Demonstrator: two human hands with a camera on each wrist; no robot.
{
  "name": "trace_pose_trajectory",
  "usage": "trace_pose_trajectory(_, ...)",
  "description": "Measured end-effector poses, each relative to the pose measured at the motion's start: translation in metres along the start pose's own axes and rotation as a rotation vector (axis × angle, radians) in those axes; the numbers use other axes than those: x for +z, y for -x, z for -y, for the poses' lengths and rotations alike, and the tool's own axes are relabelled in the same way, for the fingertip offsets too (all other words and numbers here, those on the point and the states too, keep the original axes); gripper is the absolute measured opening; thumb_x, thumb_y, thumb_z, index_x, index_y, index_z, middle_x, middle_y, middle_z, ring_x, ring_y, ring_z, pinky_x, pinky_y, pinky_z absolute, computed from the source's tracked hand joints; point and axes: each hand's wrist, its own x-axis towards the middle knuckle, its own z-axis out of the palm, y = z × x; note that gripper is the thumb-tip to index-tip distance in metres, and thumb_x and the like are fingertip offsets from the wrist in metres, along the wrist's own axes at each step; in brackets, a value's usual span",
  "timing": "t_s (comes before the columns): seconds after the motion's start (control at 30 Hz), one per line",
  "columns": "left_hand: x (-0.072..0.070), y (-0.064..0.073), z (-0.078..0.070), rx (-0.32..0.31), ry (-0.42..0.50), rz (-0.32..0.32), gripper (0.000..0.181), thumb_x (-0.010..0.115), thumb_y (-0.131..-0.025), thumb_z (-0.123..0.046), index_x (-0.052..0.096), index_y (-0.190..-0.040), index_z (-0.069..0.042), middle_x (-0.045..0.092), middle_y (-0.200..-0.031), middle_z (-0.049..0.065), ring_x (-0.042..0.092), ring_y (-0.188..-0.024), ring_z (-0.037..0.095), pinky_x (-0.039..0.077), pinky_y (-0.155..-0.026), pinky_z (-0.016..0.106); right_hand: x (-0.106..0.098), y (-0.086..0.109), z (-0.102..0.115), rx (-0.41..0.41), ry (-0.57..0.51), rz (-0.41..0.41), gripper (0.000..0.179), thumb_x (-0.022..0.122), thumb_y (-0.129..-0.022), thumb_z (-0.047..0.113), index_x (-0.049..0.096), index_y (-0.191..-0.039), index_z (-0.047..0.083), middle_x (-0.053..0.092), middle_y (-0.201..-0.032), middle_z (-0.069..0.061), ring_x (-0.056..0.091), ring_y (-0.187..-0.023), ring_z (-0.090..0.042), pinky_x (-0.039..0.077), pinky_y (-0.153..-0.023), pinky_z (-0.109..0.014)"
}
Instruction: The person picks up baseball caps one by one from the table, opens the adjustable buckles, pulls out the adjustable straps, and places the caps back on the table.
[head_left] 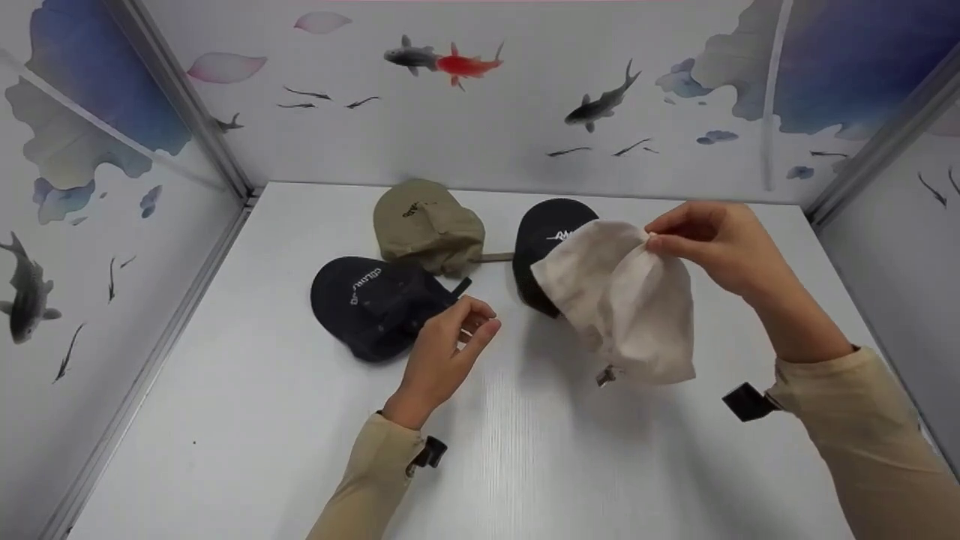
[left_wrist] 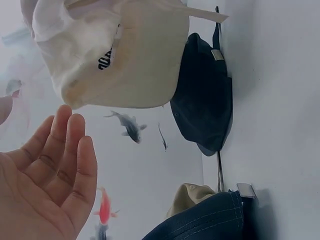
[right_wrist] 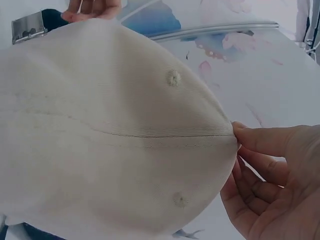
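Note:
My right hand [head_left: 724, 247] pinches a cream baseball cap [head_left: 656, 322] at the top of its crown, between thumb and fingertips. The cap hangs down above the table, its metal strap buckle low at the front in the head view. In the right wrist view the crown's seam and eyelets [right_wrist: 173, 78] show beside the pinching thumb. The left hand [head_left: 442, 349] holds nothing; its fingers are relaxed, just right of a navy cap [head_left: 360, 304]. From the left wrist, those fingers [left_wrist: 62, 160] appear straight, and the cream cap's brim overlaps the space above them.
A khaki cap [head_left: 424, 225] lies at the back, behind the navy one. Partly hidden by the cream cap is a black cap [head_left: 551, 217] with white lettering. All rest on a white table [head_left: 480, 465] enclosed by panels [head_left: 510, 150] printed with fish.

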Motion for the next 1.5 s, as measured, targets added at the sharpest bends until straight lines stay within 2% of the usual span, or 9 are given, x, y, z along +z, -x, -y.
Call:
trace_pose_trajectory(0.2, 0.001, 0.002, 0.003, -0.013, -0.007, 0.011, 0.027, 0.054, -0.102, -0.042, 0.064, -0.108, -0.017, 0.069, -0.096, -0.004, 0.065, -0.087, 0.007, 0.056, -0.076, 0.025, -0.02, 0.001, -0.004, -0.029, 0.004, -0.079, 0.016, 0.076, -0.089, 0.011, 0.074, -0.1, 0.0, 0.07, -0.084, 0.023, 0.063, -0.072, 0.003, 0.051, -0.066, -0.008)
trace_pose_trajectory(0.37, 0.001, 0.003, 0.004, -0.029, -0.015, 0.027, 0.029, 0.053, -0.102, -0.043, 0.063, -0.108, -0.016, 0.068, -0.096, -0.005, 0.065, -0.088, 0.007, 0.056, -0.077, 0.024, -0.034, 0.008, 0.0, -0.109, 0.003, -0.151, 0.014, 0.075, -0.087, 0.003, 0.073, -0.099, -0.005, 0.071, -0.085, 0.021, 0.065, -0.072, 0.004, 0.051, -0.067, -0.006)
trace_pose_trajectory(0.57, 0.001, 0.002, 0.005, -0.026, -0.024, 0.03, 0.028, 0.054, -0.102, -0.042, 0.064, -0.107, -0.016, 0.069, -0.097, -0.003, 0.065, -0.089, 0.008, 0.056, -0.077, 0.025, -0.048, 0.017, -0.003, -0.183, 0.141, -0.269, 0.014, 0.076, -0.083, -0.003, 0.073, -0.096, -0.006, 0.066, -0.085, 0.029, 0.063, -0.075, 0.011, 0.048, -0.069, -0.001)
trace_pose_trajectory(0.73, 0.001, 0.002, 0.006, -0.03, -0.021, 0.033, 0.027, 0.055, -0.102, -0.041, 0.064, -0.106, -0.016, 0.069, -0.096, -0.004, 0.065, -0.088, 0.007, 0.056, -0.077, 0.024, -0.054, 0.021, -0.02, -0.146, 0.297, -0.28, 0.014, 0.078, -0.084, 0.002, 0.074, -0.097, -0.002, 0.056, -0.084, 0.038, 0.055, -0.076, 0.02, 0.042, -0.069, 0.003)
trace_pose_trajectory(0.9, 0.001, -0.002, 0.005, -0.019, -0.039, 0.038, 0.025, 0.057, -0.101, -0.038, 0.064, -0.104, -0.015, 0.069, -0.095, -0.002, 0.065, -0.088, 0.009, 0.057, -0.078, 0.027, -0.053, 0.023, -0.053, -0.069, 0.326, -0.22, 0.014, 0.077, -0.086, 0.005, 0.073, -0.099, -0.001, 0.056, -0.082, 0.037, 0.052, -0.076, 0.021, 0.041, -0.066, 0.002)
trace_pose_trajectory(1.03, -0.004, -0.014, 0.004, -0.009, -0.107, 0.03, 0.021, 0.06, -0.1, -0.033, 0.065, -0.105, -0.013, 0.07, -0.095, 0.0, 0.066, -0.089, 0.012, 0.058, -0.08, 0.031, -0.051, 0.023, -0.082, -0.031, 0.381, -0.159, 0.015, 0.074, -0.089, 0.008, 0.072, -0.102, -0.001, 0.069, -0.089, 0.005, 0.047, -0.076, 0.023, 0.039, -0.063, 0.001)
trace_pose_trajectory(1.13, -0.014, -0.029, 0.003, -0.019, -0.201, 0.018, 0.02, 0.062, -0.1, -0.03, 0.065, -0.107, -0.012, 0.071, -0.099, 0.003, 0.067, -0.092, 0.015, 0.057, -0.083, 0.033, -0.05, 0.022, -0.101, -0.002, 0.416, -0.129, 0.017, 0.072, -0.091, 0.01, 0.071, -0.104, -0.001, 0.069, -0.098, -0.019, 0.043, -0.077, 0.025, 0.037, -0.063, 0.001)
trace_pose_trajectory(1.3, -0.035, -0.059, 0.002, -0.098, -0.367, 0.047, 0.022, 0.061, -0.1, -0.032, 0.065, -0.112, -0.013, 0.069, -0.112, 0.005, 0.064, -0.107, 0.021, 0.052, -0.094, 0.036, -0.048, 0.022, -0.126, -0.02, 0.465, -0.14, 0.015, 0.072, -0.092, 0.009, 0.071, -0.104, 0.001, 0.069, -0.098, -0.02, 0.039, -0.077, 0.026, 0.033, -0.065, -0.001)
trace_pose_trajectory(1.5, -0.054, -0.09, 0.009, -0.25, -0.508, 0.154, 0.037, 0.057, -0.101, -0.038, 0.06, -0.129, -0.014, 0.057, -0.137, 0.006, 0.051, -0.131, 0.027, 0.043, -0.111, 0.042, -0.044, 0.021, -0.142, -0.009, 0.476, -0.159, 0.016, 0.071, -0.092, 0.01, 0.07, -0.105, 0.001, 0.068, -0.1, -0.019, 0.037, -0.078, 0.027, 0.032, -0.067, -0.003)
